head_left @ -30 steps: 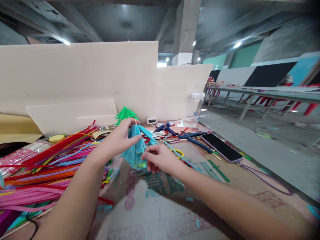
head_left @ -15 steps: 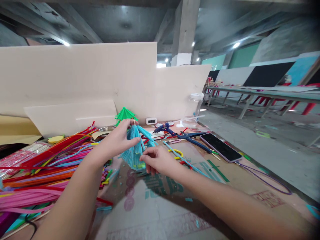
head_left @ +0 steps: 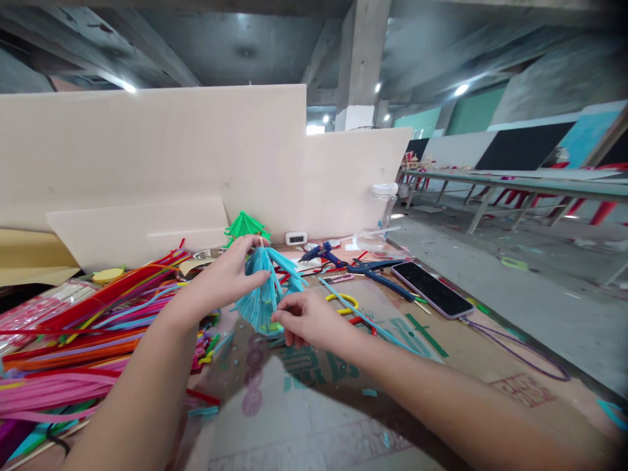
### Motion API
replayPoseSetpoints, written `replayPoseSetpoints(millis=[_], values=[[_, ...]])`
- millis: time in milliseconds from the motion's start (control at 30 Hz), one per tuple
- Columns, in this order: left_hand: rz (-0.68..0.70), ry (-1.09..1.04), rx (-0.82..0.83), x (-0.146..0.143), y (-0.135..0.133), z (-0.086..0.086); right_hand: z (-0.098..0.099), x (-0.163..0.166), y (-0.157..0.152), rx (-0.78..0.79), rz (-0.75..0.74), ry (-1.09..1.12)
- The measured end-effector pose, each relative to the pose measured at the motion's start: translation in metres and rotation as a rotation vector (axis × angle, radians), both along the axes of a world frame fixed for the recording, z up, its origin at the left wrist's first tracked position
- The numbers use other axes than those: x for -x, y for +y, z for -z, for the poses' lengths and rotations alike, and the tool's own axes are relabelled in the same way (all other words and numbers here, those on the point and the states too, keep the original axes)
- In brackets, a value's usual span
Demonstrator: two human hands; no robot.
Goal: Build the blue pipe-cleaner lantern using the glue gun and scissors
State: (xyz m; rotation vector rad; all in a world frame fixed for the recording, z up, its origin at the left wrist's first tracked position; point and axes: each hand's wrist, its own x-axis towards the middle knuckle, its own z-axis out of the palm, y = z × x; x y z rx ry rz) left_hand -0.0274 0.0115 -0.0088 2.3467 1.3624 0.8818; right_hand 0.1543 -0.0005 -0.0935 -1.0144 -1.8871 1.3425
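A cone-shaped blue pipe-cleaner tree [head_left: 262, 294] stands just above the cardboard-covered table [head_left: 318, 418]. My left hand [head_left: 230, 271] grips its upper part, fingers curled round the top. My right hand [head_left: 307, 317] pinches the lower right edge of the blue tree, its fingers closed on the strands. A long loose blue pipe cleaner [head_left: 363, 317] lies on the table right of my right hand.
A heap of coloured pipe cleaners [head_left: 83, 327] fills the left side. A green tree [head_left: 245, 226] stands at the back by the beige boards [head_left: 161, 150]. A blue glue gun [head_left: 321, 252], scissors [head_left: 373, 268], a phone [head_left: 432, 288] with cable and a clear jar [head_left: 380, 209] lie right.
My right hand has crept slightly left and closer onto the blue tree's lower edge. The left hand keeps its hold at the top.
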Motion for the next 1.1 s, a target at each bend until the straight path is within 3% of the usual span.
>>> replayPoseSetpoints(millis=[267, 1100], values=[[-0.015, -0.011, 0.008, 0.000, -0.002, -0.002, -0.017, -0.002, -0.004, 0.066, 0.045, -0.032], [0.016, 0.048, -0.043, -0.004, -0.002, -0.002, -0.019, -0.005, 0.000, 0.051, 0.058, -0.030]])
